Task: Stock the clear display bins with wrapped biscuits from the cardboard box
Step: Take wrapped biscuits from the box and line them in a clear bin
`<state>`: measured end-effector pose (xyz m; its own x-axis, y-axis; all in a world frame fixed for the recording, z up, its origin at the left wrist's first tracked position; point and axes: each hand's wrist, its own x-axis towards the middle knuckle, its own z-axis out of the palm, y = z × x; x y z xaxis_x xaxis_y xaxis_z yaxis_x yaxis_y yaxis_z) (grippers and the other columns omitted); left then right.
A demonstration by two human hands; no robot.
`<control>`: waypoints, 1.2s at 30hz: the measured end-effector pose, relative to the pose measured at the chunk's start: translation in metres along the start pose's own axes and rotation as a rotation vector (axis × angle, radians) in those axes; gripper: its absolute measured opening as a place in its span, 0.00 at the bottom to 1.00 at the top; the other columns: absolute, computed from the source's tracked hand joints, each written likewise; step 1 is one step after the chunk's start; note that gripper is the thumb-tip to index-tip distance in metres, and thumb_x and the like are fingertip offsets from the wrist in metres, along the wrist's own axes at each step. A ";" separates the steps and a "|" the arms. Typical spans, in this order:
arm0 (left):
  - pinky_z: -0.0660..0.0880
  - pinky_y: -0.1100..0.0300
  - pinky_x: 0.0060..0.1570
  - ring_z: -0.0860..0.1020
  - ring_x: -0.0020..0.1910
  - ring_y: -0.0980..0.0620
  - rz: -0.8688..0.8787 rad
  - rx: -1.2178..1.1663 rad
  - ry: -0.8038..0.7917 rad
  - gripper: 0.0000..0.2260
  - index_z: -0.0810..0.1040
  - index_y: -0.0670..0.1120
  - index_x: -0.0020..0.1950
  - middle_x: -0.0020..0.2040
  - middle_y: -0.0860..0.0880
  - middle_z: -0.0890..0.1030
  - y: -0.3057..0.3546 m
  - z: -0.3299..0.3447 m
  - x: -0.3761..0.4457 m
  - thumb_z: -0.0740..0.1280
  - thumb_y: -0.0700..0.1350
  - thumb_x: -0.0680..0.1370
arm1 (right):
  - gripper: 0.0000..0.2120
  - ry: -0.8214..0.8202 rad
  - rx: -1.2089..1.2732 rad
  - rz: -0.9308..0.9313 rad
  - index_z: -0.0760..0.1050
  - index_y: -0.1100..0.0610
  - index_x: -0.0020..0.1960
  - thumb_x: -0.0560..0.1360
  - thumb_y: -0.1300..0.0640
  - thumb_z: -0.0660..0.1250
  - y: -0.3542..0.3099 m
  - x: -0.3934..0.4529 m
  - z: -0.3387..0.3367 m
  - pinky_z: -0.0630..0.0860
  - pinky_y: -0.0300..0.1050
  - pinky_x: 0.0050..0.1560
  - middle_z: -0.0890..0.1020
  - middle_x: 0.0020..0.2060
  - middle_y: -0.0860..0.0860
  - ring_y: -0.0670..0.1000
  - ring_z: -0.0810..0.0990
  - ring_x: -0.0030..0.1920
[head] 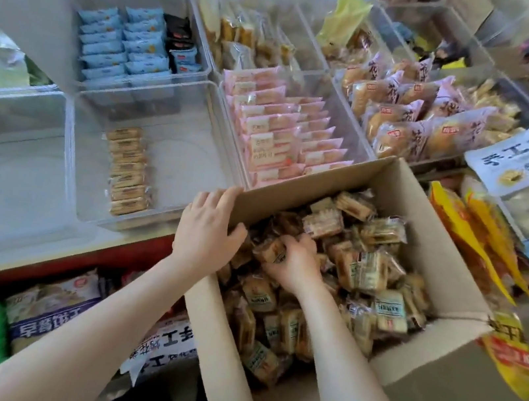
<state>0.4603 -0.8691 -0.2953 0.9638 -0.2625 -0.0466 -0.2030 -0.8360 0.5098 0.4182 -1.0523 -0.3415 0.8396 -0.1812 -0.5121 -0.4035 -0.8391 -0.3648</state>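
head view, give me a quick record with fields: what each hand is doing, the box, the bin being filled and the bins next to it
left hand: left hand grips the flap edge of the cardboard box
right hand: right hand is down in the box, fingers curled round a wrapped biscuit
box contents: a loose heap of wrapped biscuits
target bin: clear bin holds one row of biscuits on its left side, the rest bare
bin to its right: pink packets in rows
bin behind: blue packets in rows
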 end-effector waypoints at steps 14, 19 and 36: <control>0.84 0.48 0.45 0.85 0.49 0.44 -0.347 -1.086 0.083 0.11 0.81 0.49 0.60 0.52 0.42 0.83 -0.035 -0.087 -0.005 0.72 0.42 0.78 | 0.29 -0.144 0.562 -0.444 0.71 0.44 0.69 0.73 0.34 0.69 -0.130 -0.015 -0.088 0.77 0.45 0.62 0.80 0.61 0.45 0.44 0.78 0.62; 0.83 0.51 0.49 0.84 0.51 0.50 -0.357 -1.042 0.159 0.14 0.80 0.49 0.63 0.54 0.47 0.84 -0.085 -0.081 -0.001 0.73 0.44 0.78 | 0.14 -0.297 0.280 -0.501 0.79 0.51 0.63 0.82 0.45 0.65 -0.181 0.026 -0.085 0.80 0.40 0.43 0.84 0.50 0.47 0.48 0.82 0.48; 0.57 0.47 0.71 0.71 0.65 0.53 -0.310 0.165 -0.114 0.29 0.82 0.59 0.58 0.59 0.60 0.80 -0.171 -0.021 0.005 0.45 0.70 0.78 | 0.20 -0.545 -0.635 -0.468 0.80 0.53 0.63 0.76 0.43 0.70 -0.251 0.177 0.041 0.80 0.50 0.58 0.83 0.57 0.51 0.54 0.82 0.54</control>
<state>0.5037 -0.7173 -0.3650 0.9602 -0.0285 -0.2778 0.0619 -0.9483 0.3113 0.6532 -0.8530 -0.3721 0.5162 0.3722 -0.7714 0.3368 -0.9163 -0.2168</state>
